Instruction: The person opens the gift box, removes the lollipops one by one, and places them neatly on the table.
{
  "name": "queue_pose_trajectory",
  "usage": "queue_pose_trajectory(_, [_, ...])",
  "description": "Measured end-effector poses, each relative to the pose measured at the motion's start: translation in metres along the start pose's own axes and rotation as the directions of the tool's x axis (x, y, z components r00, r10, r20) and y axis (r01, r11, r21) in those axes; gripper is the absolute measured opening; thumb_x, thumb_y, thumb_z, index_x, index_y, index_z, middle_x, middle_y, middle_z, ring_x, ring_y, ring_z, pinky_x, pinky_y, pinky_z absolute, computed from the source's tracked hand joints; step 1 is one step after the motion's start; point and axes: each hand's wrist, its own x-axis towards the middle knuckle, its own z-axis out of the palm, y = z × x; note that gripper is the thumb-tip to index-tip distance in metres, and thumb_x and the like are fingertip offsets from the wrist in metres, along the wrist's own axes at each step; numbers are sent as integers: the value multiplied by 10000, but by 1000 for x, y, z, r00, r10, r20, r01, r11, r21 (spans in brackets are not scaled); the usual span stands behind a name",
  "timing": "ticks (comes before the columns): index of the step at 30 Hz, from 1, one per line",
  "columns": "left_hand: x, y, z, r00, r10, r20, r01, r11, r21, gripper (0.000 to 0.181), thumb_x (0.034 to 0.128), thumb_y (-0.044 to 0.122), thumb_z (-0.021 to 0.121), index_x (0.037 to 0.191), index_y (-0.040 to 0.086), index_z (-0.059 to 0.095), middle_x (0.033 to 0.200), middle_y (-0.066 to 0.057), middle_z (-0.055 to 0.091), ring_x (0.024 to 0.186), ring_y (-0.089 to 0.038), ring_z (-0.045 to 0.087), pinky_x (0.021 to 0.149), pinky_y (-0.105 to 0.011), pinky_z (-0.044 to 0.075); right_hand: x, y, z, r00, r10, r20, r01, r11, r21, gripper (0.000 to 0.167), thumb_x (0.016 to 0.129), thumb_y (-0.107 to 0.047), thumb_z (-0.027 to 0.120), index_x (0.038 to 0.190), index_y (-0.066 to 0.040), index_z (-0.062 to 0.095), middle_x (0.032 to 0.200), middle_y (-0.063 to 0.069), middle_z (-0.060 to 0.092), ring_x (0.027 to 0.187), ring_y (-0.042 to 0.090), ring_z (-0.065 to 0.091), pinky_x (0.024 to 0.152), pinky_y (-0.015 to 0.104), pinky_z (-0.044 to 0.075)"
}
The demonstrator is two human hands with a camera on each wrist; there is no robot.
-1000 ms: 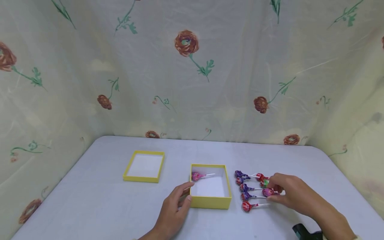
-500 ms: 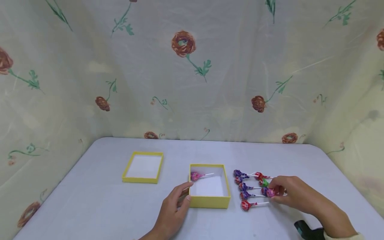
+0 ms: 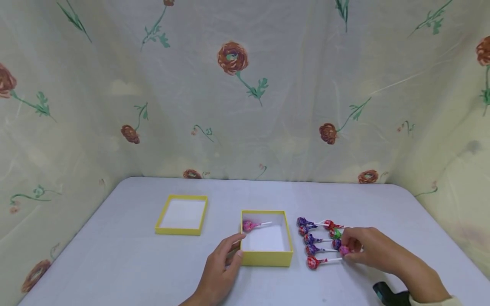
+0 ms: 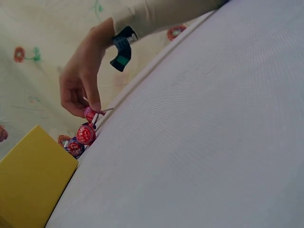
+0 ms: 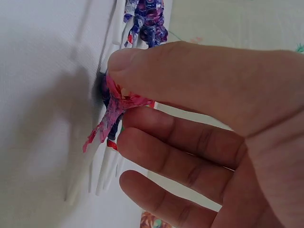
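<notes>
My right hand (image 3: 377,250) pinches a pink-wrapped lollipop (image 3: 344,250) between thumb and fingers at the right end of a group of lollipops. In the right wrist view the thumb lies over its pink wrapper (image 5: 118,102), and its stick points down-left. Beside it lie a purple lollipop (image 3: 337,244), a green one (image 3: 335,233) and a red one (image 3: 312,262), with several more purple and red ones. My left hand (image 3: 221,267) rests with its fingertips against the left side of a yellow box (image 3: 266,258). Inside that box lies another pink lollipop (image 3: 248,226).
A yellow lid (image 3: 178,231) with a white inside lies to the left behind the box. The white table (image 3: 115,255) meets a flower-printed curtain (image 3: 283,140) at its back and sides. A dark band (image 3: 390,294) sits at my right wrist.
The pink lollipop in my right hand has shifted slightly right and nearer, uncovering a purple lollipop beside it. My left hand stays at the box. The head view has turned slightly.
</notes>
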Motion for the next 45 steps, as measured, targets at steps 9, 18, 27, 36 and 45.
queue_pose_trajectory(9, [1,1,0,1000,2,1,-2,1000,-15,367,978,104,531,1342,149,523,1343,2,538,1200,-222,567,861,-244,538,3,-1,4,1000,-3,4,3,1000,-4,202,771,-151,800,881,-172,631,739,-83,509,685,70,452,575,213,419])
queue_pose_trajectory(18, [0,2,0,1000,4,5,-4,1000,-9,367,980,106,528,1345,143,519,1343,-7,538,1197,-227,568,859,-250,541,4,0,9,1000,-9,16,9,1000,-10,204,764,-127,801,864,-181,632,734,-88,507,679,79,456,571,207,418])
queue_pose_trajectory(27, [0,2,0,1000,-20,12,20,1000,5,360,988,134,522,1346,165,518,1347,4,534,1197,-203,565,852,-251,541,3,-2,7,1000,24,20,-24,1000,-15,226,749,-103,808,887,-164,639,744,-77,510,696,100,463,583,219,424])
queue_pose_trajectory(36, [-1,0,-1,1000,1,6,-1,1000,-2,361,987,136,528,1347,167,519,1347,11,535,1197,-207,565,843,-252,543,2,-4,3,999,39,36,-38,999,-25,232,756,-136,810,916,-158,644,753,-69,514,707,105,467,590,217,433])
queue_pose_trajectory(45, [0,0,-1,1000,6,5,-6,1000,-3,358,987,139,529,1343,174,520,1345,9,536,1194,-205,566,841,-253,545,0,-3,1,998,38,40,-37,999,-38,225,759,-129,802,923,-160,650,745,-74,519,694,89,467,582,216,439])
